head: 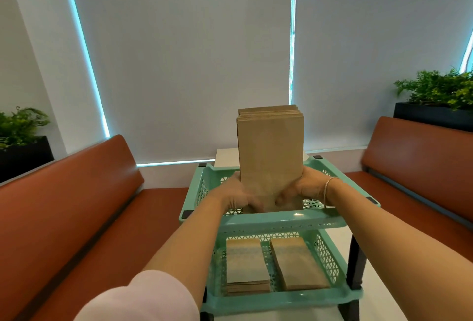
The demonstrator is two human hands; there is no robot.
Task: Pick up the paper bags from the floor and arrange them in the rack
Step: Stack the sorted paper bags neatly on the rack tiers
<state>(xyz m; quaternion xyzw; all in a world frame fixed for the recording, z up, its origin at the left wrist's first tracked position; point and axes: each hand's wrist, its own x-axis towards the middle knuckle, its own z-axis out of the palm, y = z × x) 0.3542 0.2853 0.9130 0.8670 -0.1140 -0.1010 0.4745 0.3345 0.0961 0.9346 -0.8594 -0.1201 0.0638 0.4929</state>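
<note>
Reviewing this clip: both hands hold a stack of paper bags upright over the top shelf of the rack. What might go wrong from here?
1. The stack of paper bags stands upright, gripped only near its bottom by the left hand and right hand; on release it may topple or fan out.
2. The bags' top edges already look uneven, so loose ones could slip out of line.
3. The rack sits on a narrow white table; a push might shift it.

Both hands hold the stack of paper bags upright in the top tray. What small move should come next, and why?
Probably tip the stack of bags backward to lie flat in the top tray: both hands grip its bottom, and the stacks in the lower tray lie flat.
</note>
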